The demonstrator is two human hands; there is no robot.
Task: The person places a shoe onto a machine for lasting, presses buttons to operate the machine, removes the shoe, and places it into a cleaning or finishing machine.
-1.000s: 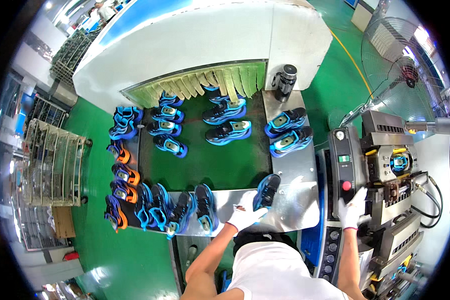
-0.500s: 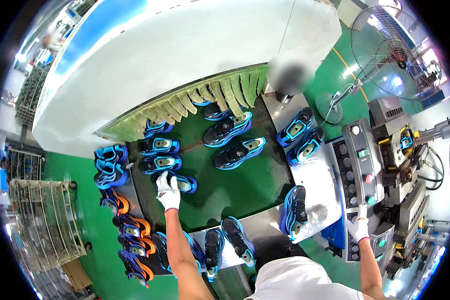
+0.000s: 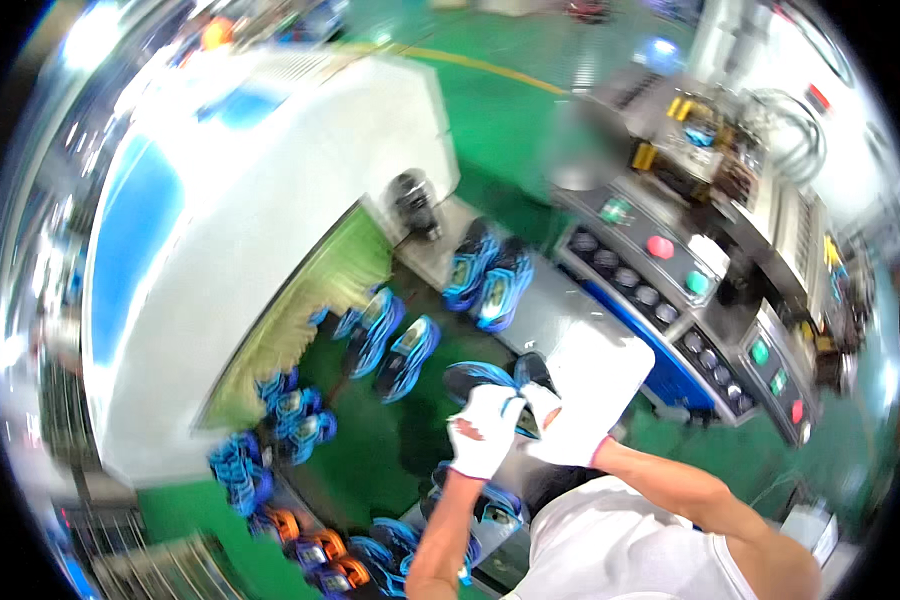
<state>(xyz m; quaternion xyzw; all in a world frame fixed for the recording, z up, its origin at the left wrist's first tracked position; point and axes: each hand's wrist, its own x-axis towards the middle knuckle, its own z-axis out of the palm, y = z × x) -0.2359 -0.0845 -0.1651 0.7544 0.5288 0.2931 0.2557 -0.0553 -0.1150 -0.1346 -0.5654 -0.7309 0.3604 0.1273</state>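
Note:
Both my hands wear white gloves and are close together over the near edge of the metal table. My left hand (image 3: 485, 435) is closed round the heel end of a black-and-blue sneaker (image 3: 470, 378), whose toe points away to the left. Right beside it, my right hand (image 3: 570, 432) is closed on a second black-and-blue sneaker (image 3: 535, 372), partly covered by the glove. Motion blurs the fingers a little. Two more sneakers stand on the green conveyor belt (image 3: 355, 430), one of them a blue-and-black sneaker (image 3: 408, 358).
A pair of sneakers (image 3: 490, 275) stands on the metal side table (image 3: 595, 350). To the left is a white machine housing (image 3: 270, 200) with green strip flaps (image 3: 310, 310). Blue and orange sneakers (image 3: 315, 550) line the near-left edge. A control panel (image 3: 630, 255) with buttons stands right.
The view has turned right. My left hand has left the belt's left side and come to my right hand, which has left the control panel. Both now hold sneakers.

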